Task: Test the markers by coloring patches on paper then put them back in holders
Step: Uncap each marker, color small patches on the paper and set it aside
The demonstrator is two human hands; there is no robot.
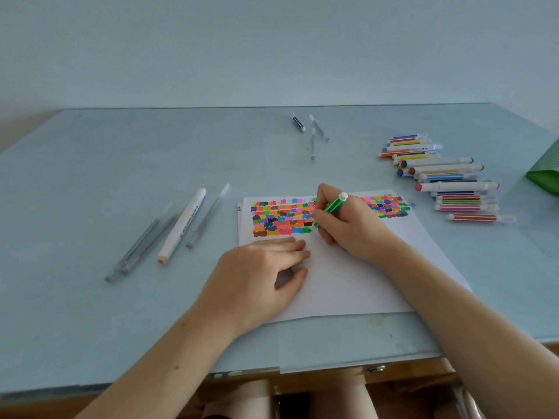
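Observation:
A white paper sheet (pixel 348 282) lies in front of me, its upper part filled with rows of coloured patches (pixel 281 217). My right hand (pixel 348 228) grips a green-striped marker (pixel 331 207), tip down at the right end of the lowest patch row. My left hand (pixel 260 276) rests flat on the sheet's left side, fingers straight, holding nothing. A pile of striped markers (pixel 438 173) lies at the right of the table, beyond the sheet.
Left of the sheet lie a thick white marker (pixel 183 226) and several clear pens (pixel 142 246). A purple marker (pixel 298 122) and two thin pens (pixel 314 136) lie far back. A green bag (pixel 544 173) sits at the right edge.

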